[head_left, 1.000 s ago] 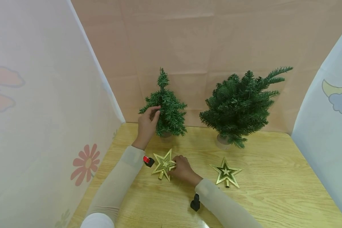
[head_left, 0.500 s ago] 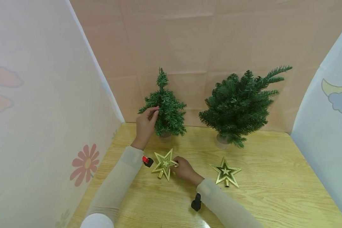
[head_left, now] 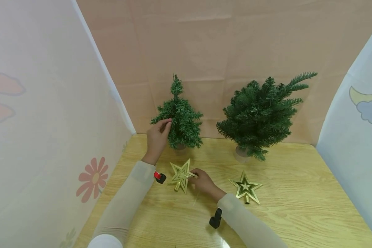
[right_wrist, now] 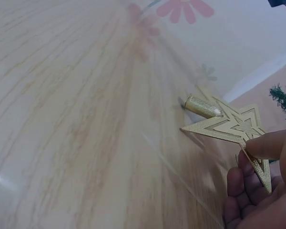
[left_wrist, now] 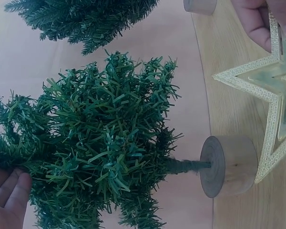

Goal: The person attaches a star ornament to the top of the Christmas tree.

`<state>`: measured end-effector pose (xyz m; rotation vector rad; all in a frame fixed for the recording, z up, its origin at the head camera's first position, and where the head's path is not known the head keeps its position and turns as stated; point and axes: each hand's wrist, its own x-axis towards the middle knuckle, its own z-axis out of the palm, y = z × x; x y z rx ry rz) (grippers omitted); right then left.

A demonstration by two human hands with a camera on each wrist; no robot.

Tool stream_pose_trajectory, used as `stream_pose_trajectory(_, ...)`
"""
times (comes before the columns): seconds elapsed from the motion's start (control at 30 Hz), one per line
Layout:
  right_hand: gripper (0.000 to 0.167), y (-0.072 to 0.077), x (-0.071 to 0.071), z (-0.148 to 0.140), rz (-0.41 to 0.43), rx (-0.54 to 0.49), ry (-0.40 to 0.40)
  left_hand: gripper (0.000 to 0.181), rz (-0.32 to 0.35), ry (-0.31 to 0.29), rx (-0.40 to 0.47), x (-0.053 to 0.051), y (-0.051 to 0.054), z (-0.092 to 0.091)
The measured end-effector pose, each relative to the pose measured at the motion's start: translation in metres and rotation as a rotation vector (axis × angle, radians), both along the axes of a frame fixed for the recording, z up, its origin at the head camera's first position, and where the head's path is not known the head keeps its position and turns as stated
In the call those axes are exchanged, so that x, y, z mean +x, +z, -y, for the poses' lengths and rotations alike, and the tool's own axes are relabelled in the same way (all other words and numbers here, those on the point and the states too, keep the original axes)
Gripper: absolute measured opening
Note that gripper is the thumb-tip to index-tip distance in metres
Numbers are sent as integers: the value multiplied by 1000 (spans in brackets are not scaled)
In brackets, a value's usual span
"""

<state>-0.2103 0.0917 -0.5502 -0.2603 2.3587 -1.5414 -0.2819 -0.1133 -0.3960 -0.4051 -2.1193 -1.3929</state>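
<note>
Close in to the person, on the pale wooden table (head_left: 297, 193), one gold star (head_left: 245, 186) lies flat to the right, its hollow stem pointing back this way, touched by neither hand. A little beyond it, farther left, the right hand (head_left: 203, 181) has the tilted star (head_left: 182, 174) pinched by a single point between thumb and fingers, perhaps to leave its stem clear; I can't tell whether any tip touches the wood. Farther out, the left hand (head_left: 157, 137) is drawn narrow, thumb and fingertips pinching greenery at the left side of the small tree (head_left: 184, 117), a hold that looks suited to steadying it. That tree stands upright on a round wooden base (left_wrist: 231, 167), which gives its thin trunk a footing. Well to its right, the big tree (head_left: 260, 113) leans rightward on its own stump (head_left: 241, 155). A plain cloth (head_left: 204, 34) hangs behind both.
</note>
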Motion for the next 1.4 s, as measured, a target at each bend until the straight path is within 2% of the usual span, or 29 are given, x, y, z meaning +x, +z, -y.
stream_pose_trajectory(0.2,27,2,-2,-6,59,-67,-44,25,15,-9,28,0,-2,1)
stream_pose_trajectory(0.53,28,1,-5,-10,70,-161,-67,27,28,-20,49,-1,-3,0)
stream_pose_trajectory(0.73,30,8,-3,-11,74,-221,-55,27,38,-19,62,1,-3,2)
stream_pose_trajectory(1.0,33,17,-1,-15,87,-300,1,26,34,-20,58,1,-1,1)
stream_pose_trajectory(1.13,33,20,-3,-19,82,-292,-20,27,42,-20,53,1,-2,0)
stream_pose_trajectory(1.4,32,33,-5,-25,82,-362,-59,28,48,-13,42,-1,-1,1)
